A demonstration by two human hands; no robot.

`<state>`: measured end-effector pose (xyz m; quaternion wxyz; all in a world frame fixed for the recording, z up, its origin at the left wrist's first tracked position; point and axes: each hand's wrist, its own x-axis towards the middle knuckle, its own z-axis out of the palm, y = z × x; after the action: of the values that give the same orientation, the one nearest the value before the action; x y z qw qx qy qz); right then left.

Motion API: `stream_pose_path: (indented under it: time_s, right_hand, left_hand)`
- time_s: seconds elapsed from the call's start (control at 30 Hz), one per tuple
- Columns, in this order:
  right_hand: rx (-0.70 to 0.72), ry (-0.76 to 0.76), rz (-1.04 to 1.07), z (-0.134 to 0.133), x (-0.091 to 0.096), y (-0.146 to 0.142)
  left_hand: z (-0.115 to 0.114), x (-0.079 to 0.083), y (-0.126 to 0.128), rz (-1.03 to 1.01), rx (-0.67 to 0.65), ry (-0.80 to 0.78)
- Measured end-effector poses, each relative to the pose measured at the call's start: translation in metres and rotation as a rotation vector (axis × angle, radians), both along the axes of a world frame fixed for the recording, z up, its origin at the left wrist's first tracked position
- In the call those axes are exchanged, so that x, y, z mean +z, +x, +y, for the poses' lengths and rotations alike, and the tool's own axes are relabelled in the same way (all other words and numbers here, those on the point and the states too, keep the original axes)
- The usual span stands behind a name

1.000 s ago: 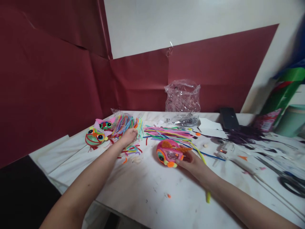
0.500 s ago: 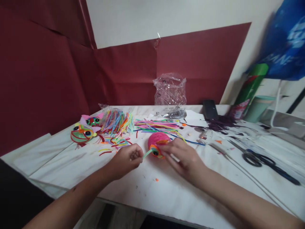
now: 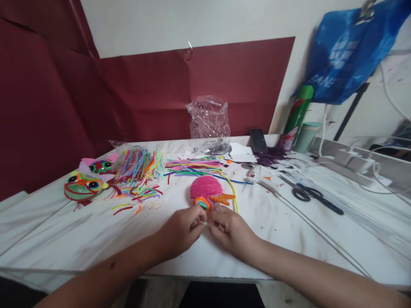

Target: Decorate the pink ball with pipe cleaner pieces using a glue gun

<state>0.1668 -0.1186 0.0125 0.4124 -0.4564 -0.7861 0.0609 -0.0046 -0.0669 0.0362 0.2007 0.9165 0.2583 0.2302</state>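
Note:
A round craft head wound in pink pipe cleaner rests on the table just beyond my hands. It has an orange and green ringed eye patch and orange strands at its right side. My left hand is closed in a pinch on a pale green pipe cleaner, of which only a tiny bit shows. Right beside it, my right hand has its fingertips pressed together at the craft's near edge. What those fingertips grip is hidden. The near part of the eye patch is covered by my fingers.
Two finished-looking animal heads sit at the left. Bundled pipe cleaners and loose strips lie behind the craft. A glue gun with its cord and scissors lie right. A phone and green cup stand farther back.
My right hand has let go of the craft's side and come down beside my left. My left hand has drawn closer to it with the green strip. The view has swung right.

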Motion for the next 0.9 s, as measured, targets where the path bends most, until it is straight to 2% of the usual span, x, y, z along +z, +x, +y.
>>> stream_pose_path:
  time_s: [0.07,0.13,0.23,0.3,0.37,0.43,0.53,0.63,0.7,0.8,0.9]
  right_hand:
    - [-0.054,-0.094,0.100,0.000,-0.004,0.003]
    - [-0.077,-0.174,0.142,0.001,-0.006,0.009]
    - [-0.116,-0.190,0.164,0.003,-0.007,0.023]
    - [-0.163,-0.173,0.174,0.007,-0.007,0.033]
    - [-0.199,-0.185,0.174,0.013,-0.007,0.041]
    - [-0.221,-0.205,0.162,0.020,-0.007,0.046]
    - [-0.239,-0.209,0.124,0.030,-0.001,0.050]
    - [-0.248,-0.169,0.064,0.040,0.012,0.047]
    - [-0.280,-0.079,-0.063,0.048,0.023,0.043]
    - [-0.335,0.080,-0.403,0.061,0.037,0.034]
    - [-0.309,0.132,-0.590,0.070,0.042,0.026]
  left_hand:
    - [0.002,0.000,0.007,-0.012,0.010,0.041]
    - [0.006,0.003,0.012,-0.049,0.027,0.184]
    - [0.019,0.015,0.019,-0.126,0.000,0.415]
    - [0.031,0.022,0.025,-0.048,-0.064,0.451]
    - [0.046,0.026,0.030,0.070,-0.091,0.422]
    - [0.062,0.025,0.033,0.125,-0.061,0.361]
    - [0.085,0.020,0.028,0.044,0.102,0.220]
    - [0.100,0.016,0.020,-0.064,0.179,0.082]
    - [0.102,0.015,0.016,-0.125,0.178,0.018]
    - [0.100,0.014,0.015,-0.190,0.134,-0.025]
    - [0.099,0.014,0.016,-0.220,0.107,-0.020]
